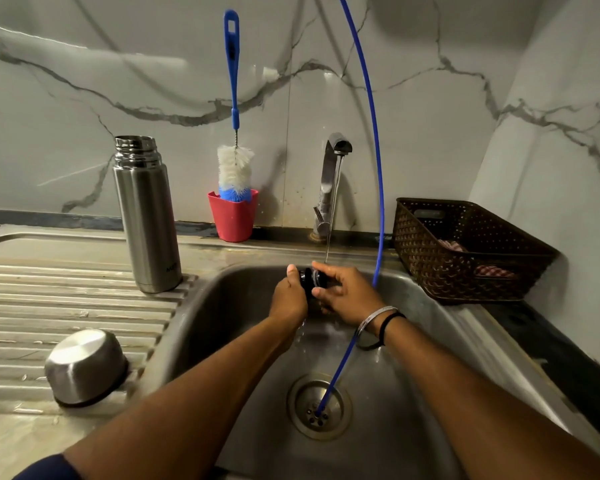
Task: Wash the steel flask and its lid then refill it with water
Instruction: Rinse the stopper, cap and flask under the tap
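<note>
Near L on the ribbed steel drainboard surface (66,306) a domed steel cup (85,367) sits upside down w/ a dark rim; the round drain (319,407) takes a thin blue tube (378,188) arcing down from above. Mid-sink (413,393), both hands grip a small black round lid (310,278) under a thin stream from the chrome tap (331,181): left hand (290,294) curled on its L side, right hand (347,296) pinching its R. Farther back, smooth cylindrical steel flask (146,216) stands open on the drainboard; bristly white-blue bottle brush (235,133) in red cup (232,216); brown woven basket (465,251) far R.
</note>
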A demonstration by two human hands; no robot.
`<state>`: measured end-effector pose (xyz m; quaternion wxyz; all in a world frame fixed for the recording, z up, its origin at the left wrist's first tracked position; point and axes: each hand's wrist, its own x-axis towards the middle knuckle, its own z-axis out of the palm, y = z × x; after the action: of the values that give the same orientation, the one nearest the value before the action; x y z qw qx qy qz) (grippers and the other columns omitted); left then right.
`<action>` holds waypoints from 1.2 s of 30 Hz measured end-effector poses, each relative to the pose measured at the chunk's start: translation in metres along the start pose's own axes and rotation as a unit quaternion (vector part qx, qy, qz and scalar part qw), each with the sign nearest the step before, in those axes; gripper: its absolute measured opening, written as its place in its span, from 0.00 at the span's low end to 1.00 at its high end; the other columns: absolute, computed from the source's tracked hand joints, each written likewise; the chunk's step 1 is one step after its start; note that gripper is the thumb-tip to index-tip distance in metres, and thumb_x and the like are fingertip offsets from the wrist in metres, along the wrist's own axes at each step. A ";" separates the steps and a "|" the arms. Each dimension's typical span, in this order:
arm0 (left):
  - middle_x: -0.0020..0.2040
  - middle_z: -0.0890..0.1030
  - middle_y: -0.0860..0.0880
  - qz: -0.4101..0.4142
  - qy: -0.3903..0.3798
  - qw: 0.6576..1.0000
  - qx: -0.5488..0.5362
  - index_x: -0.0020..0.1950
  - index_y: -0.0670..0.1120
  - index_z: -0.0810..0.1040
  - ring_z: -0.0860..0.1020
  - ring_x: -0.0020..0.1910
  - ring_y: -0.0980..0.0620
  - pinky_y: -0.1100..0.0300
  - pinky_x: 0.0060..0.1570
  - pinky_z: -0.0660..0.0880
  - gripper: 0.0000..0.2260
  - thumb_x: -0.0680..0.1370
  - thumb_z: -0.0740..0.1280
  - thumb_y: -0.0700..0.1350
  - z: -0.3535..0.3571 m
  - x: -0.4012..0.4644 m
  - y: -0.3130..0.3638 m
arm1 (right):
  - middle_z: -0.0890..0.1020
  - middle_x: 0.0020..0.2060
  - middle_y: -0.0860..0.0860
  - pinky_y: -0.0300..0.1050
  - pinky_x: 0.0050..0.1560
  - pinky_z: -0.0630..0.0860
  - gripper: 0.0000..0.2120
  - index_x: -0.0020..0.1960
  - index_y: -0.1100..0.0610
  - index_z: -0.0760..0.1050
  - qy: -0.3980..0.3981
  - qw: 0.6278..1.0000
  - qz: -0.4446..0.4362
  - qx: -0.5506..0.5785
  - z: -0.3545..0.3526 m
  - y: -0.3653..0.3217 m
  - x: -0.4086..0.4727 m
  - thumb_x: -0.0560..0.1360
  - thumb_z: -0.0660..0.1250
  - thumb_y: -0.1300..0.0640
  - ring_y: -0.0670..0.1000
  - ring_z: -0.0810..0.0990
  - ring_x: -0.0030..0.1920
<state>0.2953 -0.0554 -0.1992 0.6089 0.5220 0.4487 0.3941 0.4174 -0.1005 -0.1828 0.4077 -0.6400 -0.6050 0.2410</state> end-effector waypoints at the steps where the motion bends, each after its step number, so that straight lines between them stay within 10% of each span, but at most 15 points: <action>1: 0.47 0.82 0.45 0.017 -0.003 1.000 -0.002 0.60 0.46 0.78 0.81 0.48 0.51 0.59 0.43 0.75 0.25 0.87 0.45 0.56 -0.002 0.001 0.000 | 0.76 0.69 0.54 0.50 0.59 0.81 0.28 0.76 0.51 0.67 0.020 0.997 -0.026 -0.070 0.002 0.003 0.000 0.78 0.69 0.59 0.54 0.78 0.64; 8: 0.33 0.75 0.48 -0.030 -0.033 0.999 0.001 0.57 0.43 0.78 0.72 0.31 0.53 0.60 0.32 0.69 0.28 0.86 0.45 0.59 -0.009 0.001 0.010 | 0.78 0.53 0.49 0.43 0.41 0.77 0.12 0.64 0.49 0.64 0.071 0.943 -0.171 -0.277 0.005 -0.003 -0.005 0.84 0.54 0.45 0.49 0.80 0.44; 14: 0.47 0.81 0.49 0.074 -0.085 0.993 0.019 0.57 0.50 0.78 0.79 0.47 0.54 0.60 0.45 0.75 0.24 0.87 0.45 0.59 0.005 -0.011 0.017 | 0.76 0.35 0.45 0.32 0.30 0.70 0.08 0.53 0.52 0.67 0.196 0.949 -0.153 -0.196 0.004 -0.003 -0.003 0.83 0.59 0.48 0.40 0.76 0.33; 19: 0.57 0.80 0.51 0.170 -0.168 0.970 0.047 0.68 0.48 0.70 0.80 0.54 0.59 0.67 0.49 0.78 0.16 0.87 0.50 0.53 0.008 -0.015 0.006 | 0.79 0.37 0.51 0.45 0.39 0.70 0.17 0.47 0.55 0.72 0.266 0.963 0.018 -0.032 0.004 -0.007 0.005 0.84 0.53 0.46 0.51 0.79 0.39; 22: 0.63 0.78 0.48 0.251 -0.141 0.950 0.122 0.69 0.50 0.67 0.79 0.61 0.54 0.53 0.61 0.78 0.14 0.86 0.56 0.54 0.011 -0.010 -0.004 | 0.80 0.41 0.55 0.47 0.48 0.74 0.19 0.45 0.56 0.77 0.234 0.952 0.179 0.083 0.005 -0.007 0.014 0.83 0.53 0.47 0.56 0.79 0.45; 26: 0.61 0.78 0.52 0.312 -0.061 0.914 0.251 0.69 0.53 0.68 0.79 0.58 0.55 0.54 0.56 0.78 0.15 0.85 0.58 0.56 0.004 -0.005 -0.004 | 0.77 0.35 0.54 0.44 0.29 0.75 0.19 0.54 0.58 0.76 0.193 0.890 0.279 0.304 0.012 -0.012 0.014 0.83 0.56 0.43 0.53 0.76 0.34; 30: 0.55 0.82 0.50 0.183 -0.044 0.963 0.191 0.63 0.51 0.74 0.81 0.53 0.51 0.47 0.58 0.78 0.21 0.85 0.50 0.62 0.008 -0.007 -0.001 | 0.79 0.39 0.51 0.47 0.44 0.74 0.20 0.51 0.55 0.78 0.253 0.961 0.076 -0.083 0.011 -0.011 0.010 0.84 0.53 0.44 0.53 0.79 0.42; 36: 0.31 0.76 0.49 -0.056 -0.064 0.996 0.012 0.45 0.45 0.77 0.71 0.27 0.55 0.63 0.26 0.66 0.30 0.86 0.43 0.62 0.004 -0.013 0.013 | 0.75 0.41 0.48 0.41 0.38 0.69 0.13 0.49 0.51 0.70 0.183 0.962 -0.054 -0.195 0.014 -0.010 0.005 0.85 0.52 0.46 0.47 0.76 0.39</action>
<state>0.2949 -0.0673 -0.1842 0.6514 0.5272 0.4422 0.3197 0.4012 -0.0935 -0.1814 0.3910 -0.7068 -0.5889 -0.0257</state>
